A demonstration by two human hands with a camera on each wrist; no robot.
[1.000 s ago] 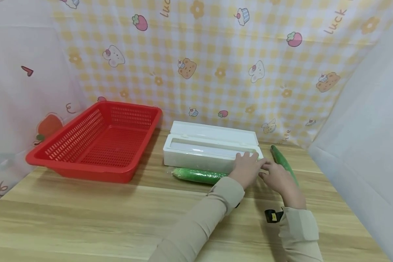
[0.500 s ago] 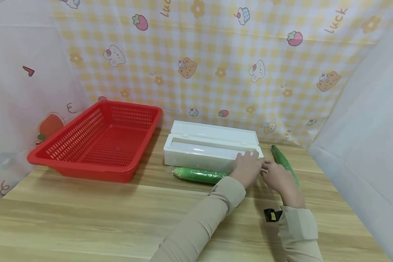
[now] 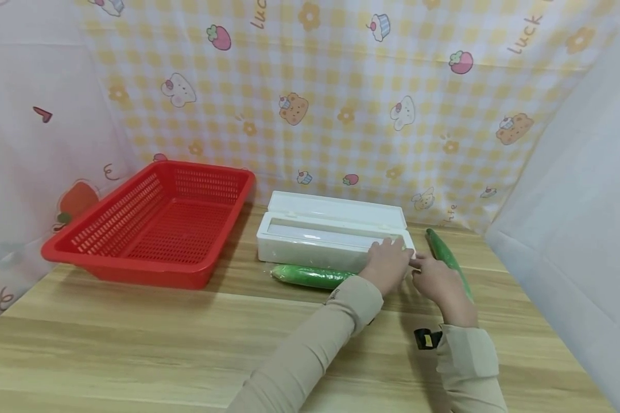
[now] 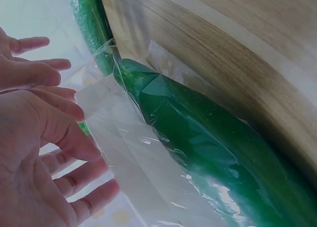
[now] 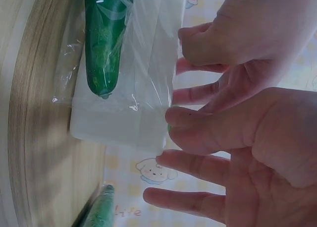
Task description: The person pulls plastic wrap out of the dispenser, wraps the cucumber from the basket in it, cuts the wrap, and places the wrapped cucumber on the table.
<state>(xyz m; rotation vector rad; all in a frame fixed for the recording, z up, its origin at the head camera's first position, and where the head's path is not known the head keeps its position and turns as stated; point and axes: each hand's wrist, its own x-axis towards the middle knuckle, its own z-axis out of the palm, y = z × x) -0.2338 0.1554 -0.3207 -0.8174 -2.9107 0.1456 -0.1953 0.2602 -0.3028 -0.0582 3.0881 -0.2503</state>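
A white cling film dispenser box (image 3: 310, 250) stands with its lid raised. A cucumber (image 3: 310, 276) lies along its front under clear film (image 5: 133, 88), which runs down from the box's rim. My left hand (image 3: 387, 264) reaches over the box's right end, fingers loosely extended across the upper edge, thumb on the near side. Beside it, my right hand (image 3: 438, 281) pinches with thumb and forefinger at the box's right corner, where a small green piece (image 5: 170, 128) shows between the fingertips. Its other fingers stand out straight. A second cucumber (image 3: 446, 258) lies to the right, behind my right hand.
A red perforated plastic basket (image 3: 227, 229) stands at the back left of the wooden table (image 3: 134, 344). Behind the box hangs a yellow checked cloth (image 3: 336, 143), with white cloth walls at both sides.
My right hand's forefinger has straightened towards the box's right corner. My left hand has shifted only slightly. The box, cucumbers and basket stay where they were.
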